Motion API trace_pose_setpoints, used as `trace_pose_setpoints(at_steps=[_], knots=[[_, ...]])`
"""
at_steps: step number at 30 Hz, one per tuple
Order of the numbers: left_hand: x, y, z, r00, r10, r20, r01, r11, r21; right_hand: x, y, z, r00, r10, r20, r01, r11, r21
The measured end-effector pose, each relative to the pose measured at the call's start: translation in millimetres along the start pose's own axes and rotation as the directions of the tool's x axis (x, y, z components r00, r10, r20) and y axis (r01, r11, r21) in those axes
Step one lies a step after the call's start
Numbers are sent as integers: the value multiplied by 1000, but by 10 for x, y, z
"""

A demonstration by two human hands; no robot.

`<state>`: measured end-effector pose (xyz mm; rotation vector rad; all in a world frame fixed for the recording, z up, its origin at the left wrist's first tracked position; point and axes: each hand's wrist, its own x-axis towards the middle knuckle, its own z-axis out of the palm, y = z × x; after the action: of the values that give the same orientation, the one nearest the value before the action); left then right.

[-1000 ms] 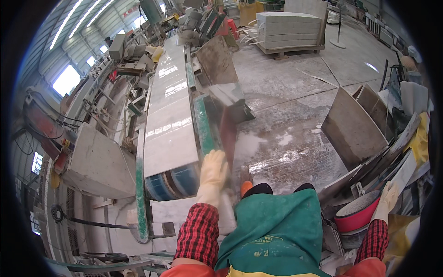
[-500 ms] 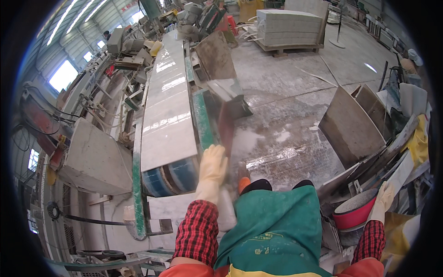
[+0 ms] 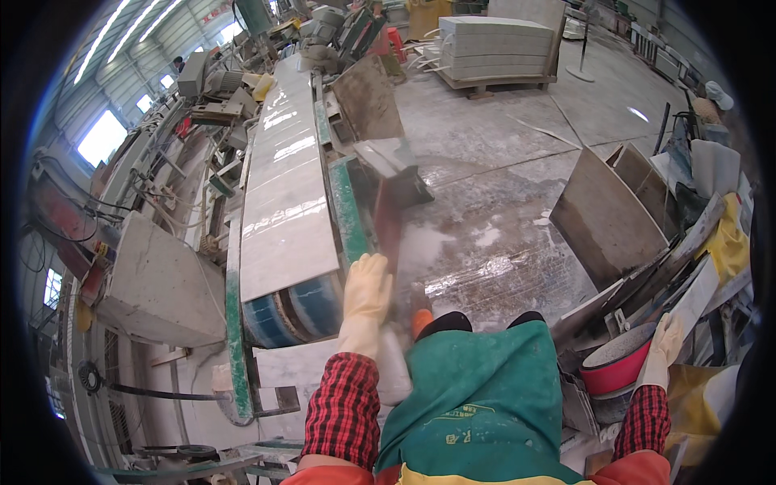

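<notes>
My left hand (image 3: 366,301), in a cream rubber glove, is at the near end of the conveyor's green side rail (image 3: 349,208), fingers together and bent over it. Beside it, a wet pale stone slab (image 3: 289,252) lies on the conveyor, above a blue roller (image 3: 315,305). My right hand (image 3: 664,349), gloved alike, is at the far right. Its fingers close around the lower end of a pale stone strip (image 3: 697,297); the fingertips are partly hidden. Next to that hand is a round red tub (image 3: 616,377) with a greyish top.
Brown boards (image 3: 608,217) lean at the right beside stacked offcuts and a yellow cloth (image 3: 727,241). A big stone block (image 3: 166,283) stands left of the conveyor. Stacked white slabs (image 3: 495,50) rest on a pallet at the back. The floor (image 3: 493,234) is wet.
The whole view has shifted slightly, with the scene a little further left. Both hands keep their places on the rail and the stone strip.
</notes>
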<state>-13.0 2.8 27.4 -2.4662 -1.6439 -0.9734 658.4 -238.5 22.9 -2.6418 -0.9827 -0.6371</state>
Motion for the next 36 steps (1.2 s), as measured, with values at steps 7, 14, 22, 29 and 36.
trace_pose_setpoints(at_steps=[7,14,22,29,36], knots=[[-10,-6,4,1000,-17,1,17,1000,-4,-118,-142,-113,1000,2,23,-2,999,-36],[-5,20,-77,990,-104,94,109,993,-54,-157,-78,-42,1000,-19,23,20,999,-35],[-22,-22,-111,990,-107,95,116,989,-93,-277,-302,-275,993,57,101,-52,998,-47],[-60,-88,-68,993,-110,47,114,988,-103,10,-99,-114,858,413,305,-344,904,-256],[-106,-156,-72,994,-90,-60,83,992,-98,196,44,150,823,333,461,-302,943,-142]])
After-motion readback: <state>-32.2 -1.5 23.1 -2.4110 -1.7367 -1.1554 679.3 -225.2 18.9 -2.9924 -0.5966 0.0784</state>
